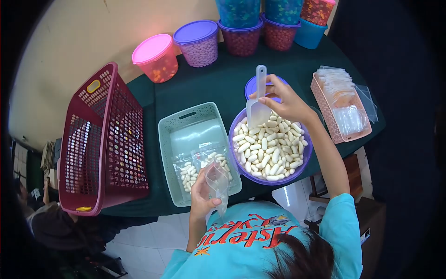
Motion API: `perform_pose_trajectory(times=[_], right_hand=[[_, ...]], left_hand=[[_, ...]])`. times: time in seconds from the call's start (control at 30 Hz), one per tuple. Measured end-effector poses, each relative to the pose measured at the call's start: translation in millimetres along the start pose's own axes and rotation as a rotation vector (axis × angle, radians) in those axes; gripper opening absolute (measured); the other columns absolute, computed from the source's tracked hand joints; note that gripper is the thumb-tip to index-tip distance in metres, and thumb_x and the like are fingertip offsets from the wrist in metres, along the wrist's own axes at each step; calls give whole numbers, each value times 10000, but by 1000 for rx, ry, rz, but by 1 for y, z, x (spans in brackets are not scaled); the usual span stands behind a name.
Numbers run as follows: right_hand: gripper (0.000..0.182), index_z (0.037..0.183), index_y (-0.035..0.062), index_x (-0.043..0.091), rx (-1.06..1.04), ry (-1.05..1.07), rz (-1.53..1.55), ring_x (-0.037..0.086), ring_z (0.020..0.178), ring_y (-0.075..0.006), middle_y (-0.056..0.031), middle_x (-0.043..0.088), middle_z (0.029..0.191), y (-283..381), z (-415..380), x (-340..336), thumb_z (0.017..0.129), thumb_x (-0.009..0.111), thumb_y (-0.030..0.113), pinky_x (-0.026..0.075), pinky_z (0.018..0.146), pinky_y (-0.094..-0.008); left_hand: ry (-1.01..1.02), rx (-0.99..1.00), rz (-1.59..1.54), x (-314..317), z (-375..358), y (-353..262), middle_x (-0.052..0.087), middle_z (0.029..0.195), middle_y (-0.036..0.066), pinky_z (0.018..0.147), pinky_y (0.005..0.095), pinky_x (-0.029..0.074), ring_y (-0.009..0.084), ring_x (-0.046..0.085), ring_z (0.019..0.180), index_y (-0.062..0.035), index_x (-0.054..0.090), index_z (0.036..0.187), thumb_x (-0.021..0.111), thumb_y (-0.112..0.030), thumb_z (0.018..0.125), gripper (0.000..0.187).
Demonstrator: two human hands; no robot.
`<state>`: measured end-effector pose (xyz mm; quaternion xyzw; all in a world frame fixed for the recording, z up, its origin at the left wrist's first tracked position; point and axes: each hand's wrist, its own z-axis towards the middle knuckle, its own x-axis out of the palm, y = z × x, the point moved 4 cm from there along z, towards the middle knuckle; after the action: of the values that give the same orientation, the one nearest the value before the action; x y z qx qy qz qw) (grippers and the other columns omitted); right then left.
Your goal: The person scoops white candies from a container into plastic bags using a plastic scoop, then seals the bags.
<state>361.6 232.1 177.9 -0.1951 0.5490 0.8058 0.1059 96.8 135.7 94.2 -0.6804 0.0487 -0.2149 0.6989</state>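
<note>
My right hand (284, 100) grips a translucent plastic scoop (259, 111) by its handle, the blade down over the far left part of a purple tub (235, 158). White oblong pieces (272, 151) fill the tub. No pieces can be made out in the scoop. In my left hand (203, 197) is a small clear plastic bag (217, 181), held above the near edge of a pale green basket (163, 153). Filled bags (188, 174) of the white pieces lie in the near part of that basket.
A tall maroon basket (111, 139) stands at the left. Lidded tubs, one pink (158, 63) and one purple-lidded (200, 49), line the far edge beside stacked tubs (239, 42). A pink basket (320, 102) holds clear bags (348, 120) at the right. Another person (55, 228) is at lower left.
</note>
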Motion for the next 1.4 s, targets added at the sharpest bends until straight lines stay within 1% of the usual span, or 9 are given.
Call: perform_pose_trajectory(times=[0.27,0.33,0.63,0.8,0.93,1.0,1.07,1.2,1.4], right_hand=[[248,1035,2,345,-38,372,220,548,919,-174,-134,589,916,9,21,25,828,471,52,395,855,-322],[247,1040,10,336,-35,453,371,537,929,-163,-122,583,927,5,24,30,833,465,52,391,848,-307],[262,1051,36,345,140,651,565,535,955,-167,-108,579,937,-25,31,35,839,488,92,382,861,-329],[258,1042,25,359,126,785,556,545,942,-176,-116,582,950,-45,18,38,836,499,93,383,863,-325],[247,1013,22,377,240,687,456,551,915,-168,-118,594,929,-55,1,20,829,523,98,403,833,-307],[269,987,26,400,328,490,423,539,865,-138,-115,596,886,-64,-6,9,807,567,135,413,732,-273],[258,938,26,411,348,425,360,547,803,-132,-98,597,837,-60,-17,0,795,589,147,422,694,-273],[266,882,21,396,285,291,178,574,686,-128,-141,615,757,-57,-35,-7,779,606,148,441,613,-259],[261,931,-10,395,484,144,91,571,677,-100,-137,610,760,-42,-50,-8,793,577,116,436,534,-213]], left_hand=[[-130,39,-17,15,-12,0,412,1138,119,925,353,320,249,414,1103,65,378,1206,751,-493,515,964],[-189,4,58,19,-15,2,436,1198,149,909,376,359,263,461,1080,46,365,1218,726,-613,444,1078],[-293,87,25,39,-33,7,403,1157,127,937,364,298,249,402,1113,71,378,1202,734,-522,526,968],[-388,91,50,49,-42,11,422,1172,137,932,373,319,255,427,1101,59,375,1206,719,-574,500,1009],[-460,83,78,58,-48,11,439,1196,148,935,380,335,263,448,1095,42,373,1212,703,-626,476,1046],[-481,92,78,58,-49,12,440,1193,146,933,377,334,262,444,1095,36,374,1214,704,-625,476,1044],[-436,132,55,58,-51,16,386,1115,96,918,341,307,227,396,1102,59,377,1212,738,-460,551,915],[-418,110,57,60,-46,13,376,1132,96,928,343,305,229,386,1119,57,375,1214,753,-421,546,904],[-335,137,69,62,-29,7,367,1152,108,942,338,307,229,392,1117,55,365,1219,784,-344,528,901]])
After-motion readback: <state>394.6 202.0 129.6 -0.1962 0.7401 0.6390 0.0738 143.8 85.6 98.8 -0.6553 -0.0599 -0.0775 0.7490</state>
